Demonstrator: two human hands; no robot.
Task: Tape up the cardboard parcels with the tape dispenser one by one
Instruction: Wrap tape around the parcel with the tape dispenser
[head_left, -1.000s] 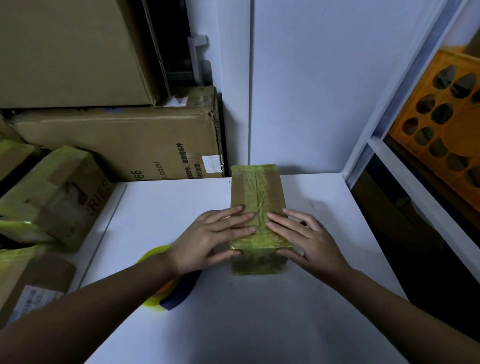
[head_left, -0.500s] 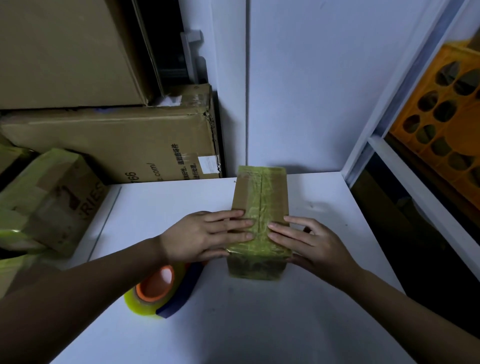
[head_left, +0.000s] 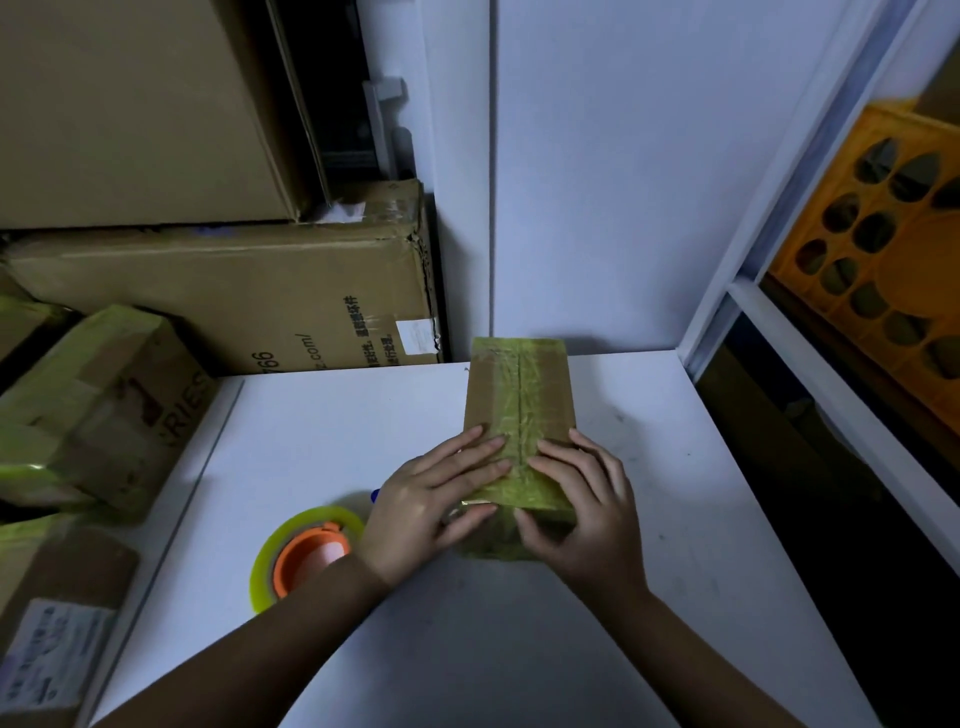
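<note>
A small cardboard parcel, wrapped in yellow-green tape, lies lengthwise on the white table. My left hand lies flat on its near left top, fingers straight across the tape, thumb at the near end. My right hand presses the near right corner, fingers spread over the top and its thumb on the front face. The tape dispenser, a yellow-green roll on an orange core with a blue part behind, lies on the table just left of my left wrist.
Taped parcels are stacked at the left edge, one with a white label below. Large brown cartons stand behind them. A white wall backs the table. An orange crate sits on shelving at the right.
Both hands slid a little along the near end of the parcel; my right thumb now wraps onto the front face. The view shifted, showing more of the tape dispenser.
</note>
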